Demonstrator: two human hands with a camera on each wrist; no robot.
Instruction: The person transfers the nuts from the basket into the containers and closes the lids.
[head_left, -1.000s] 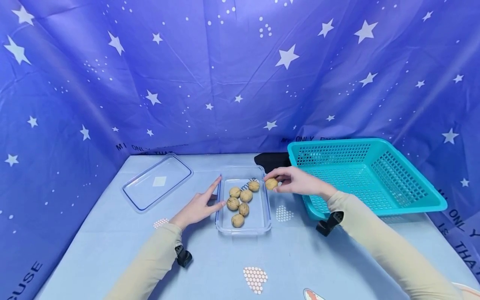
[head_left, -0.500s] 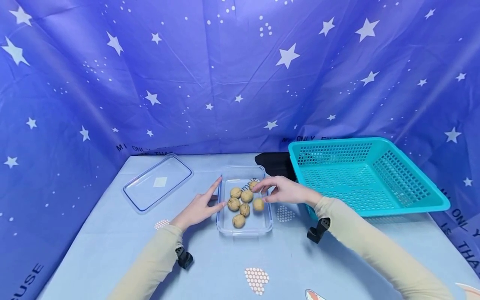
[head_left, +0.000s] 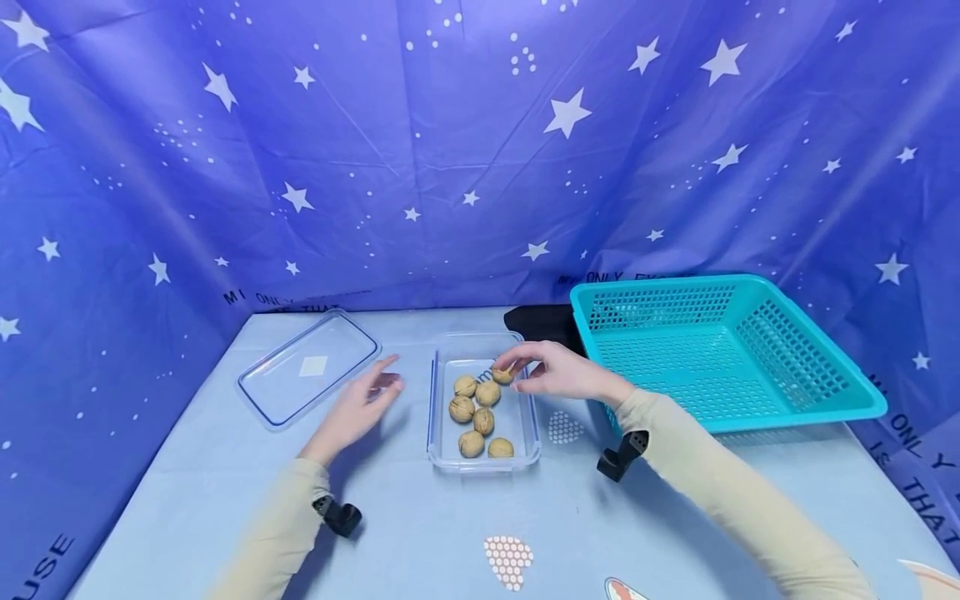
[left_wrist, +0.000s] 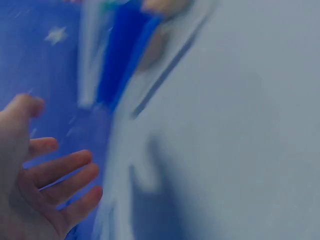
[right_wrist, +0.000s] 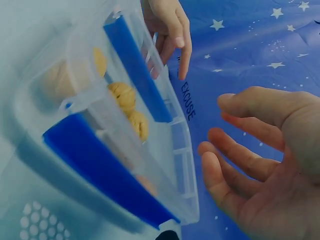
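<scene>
A clear storage box (head_left: pixel 519 427) with blue side clips holds several walnuts (head_left: pixel 462 408). One walnut (head_left: pixel 501 448) lies at the near right corner of its floor. My right hand (head_left: pixel 558 371) hovers over the right rim, its fingertips partly covering the walnut (head_left: pixel 503 377) at the far right. In the right wrist view that hand (right_wrist: pixel 260 160) has loosely bent fingers with nothing between them. My left hand (head_left: pixel 358 412) is apart from the box on its left side. Relaxed, spread fingers of the left hand (left_wrist: pixel 45 185) hold nothing in the left wrist view, which is blurred.
A clear lid (head_left: pixel 281 387) with a blue seal and a white sticker lies at the back left. To the right stands a turquoise perforated basket (head_left: pixel 817 333). A black object (head_left: pixel 543 321) sits behind the box, beside the basket. A blue starry cloth (head_left: pixel 480 150) hangs behind.
My right hand brought a walnut over the box and let it go; it now lies at the near right. My left hand has left the box's rim and moved left.
</scene>
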